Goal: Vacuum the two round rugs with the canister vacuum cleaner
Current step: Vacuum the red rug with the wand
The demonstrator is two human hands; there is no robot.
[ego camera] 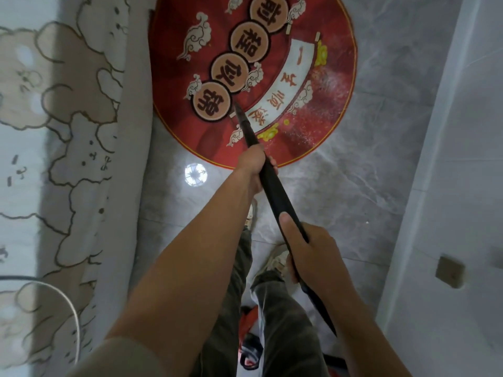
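As the head camera looks down, a red round rug [174, 63] lies on the grey floor [375, 164], up ahead of the person's feet. Its left edge is tucked just under a bed cover [68, 126] with bears on it. The rug has 4 tan circles with dark letters and a white banner. White specks [324, 110] dust the right side of the rug.

A black wand [275, 191] runs from the lower right up to the rug. Its thin tip sits on the rug, just beside the lowest tan circle.

The left hand [251, 164] grips the wand far down, near the rug's front edge, with its fingers wrapped tight around it. The right hand [310, 251] grips the wand higher up, closer to the body. Its thumb lies straight along the top and its other fingers curl under the wand.

Between the person's legs, at the bottom, a red and black vacuum body [249, 346] peeks out; most of it is hidden. 2 shoes [275, 261] stand on the floor under the arms. A white cable [69, 300] bends over the bed cover at the lower left. A white wall [449, 159] stands on the right. A round glare [195, 174] shines on the floor near the rug.
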